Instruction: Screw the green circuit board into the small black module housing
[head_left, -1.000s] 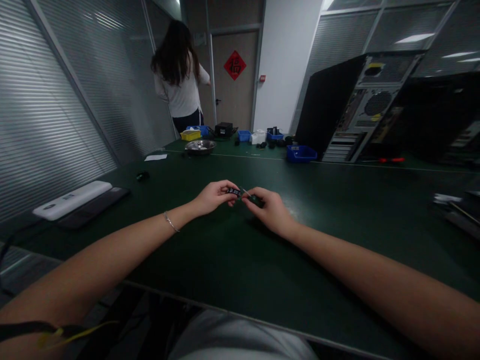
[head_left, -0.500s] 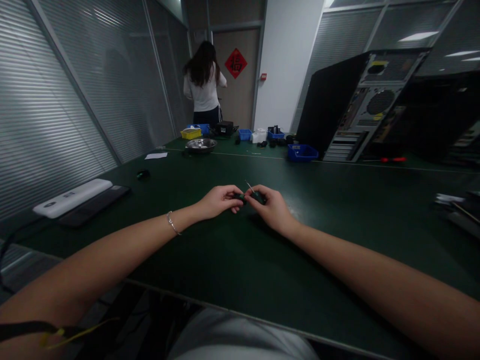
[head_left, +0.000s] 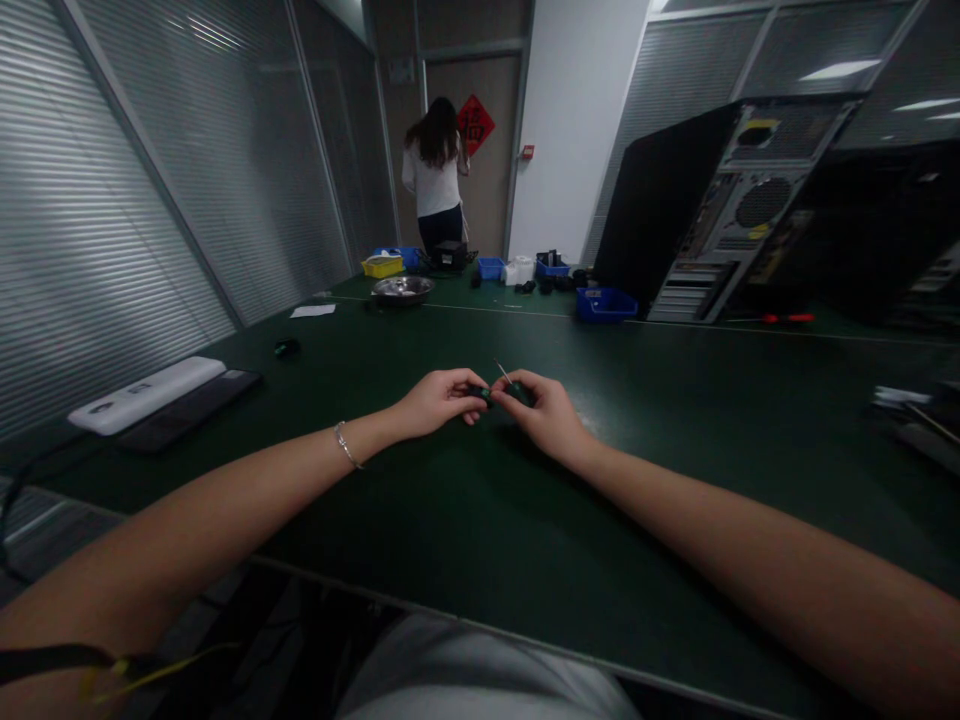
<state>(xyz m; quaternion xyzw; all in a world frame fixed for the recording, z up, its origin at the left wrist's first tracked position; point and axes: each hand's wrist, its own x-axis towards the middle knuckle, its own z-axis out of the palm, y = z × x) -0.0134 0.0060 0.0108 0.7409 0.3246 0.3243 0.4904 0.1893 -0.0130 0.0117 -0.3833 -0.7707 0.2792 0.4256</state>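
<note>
Above the middle of the green table (head_left: 420, 510), my left hand (head_left: 442, 402) pinches a small dark part (head_left: 480, 393) with a bit of green on it. The fingers cover much of this part, so its kind does not show. Close beside it, my right hand (head_left: 546, 415) is closed around a screwdriver (head_left: 517, 392) with a dark handle. Its thin metal shaft points up and to the left, away from the small part. My right fingertips meet the small part or nearly so; I cannot tell which.
A white device (head_left: 146, 395) and a dark phone-like slab (head_left: 191, 410) lie at left, near a small black object (head_left: 286, 348). Farther back stand a metal bowl (head_left: 403, 290), a blue bin (head_left: 606, 305) and a tilted computer case (head_left: 705, 215). A person (head_left: 436, 175) stands by the door.
Both my hands keep nearly the same place and grip. The person at the back has moved right and farther away, toward the door.
</note>
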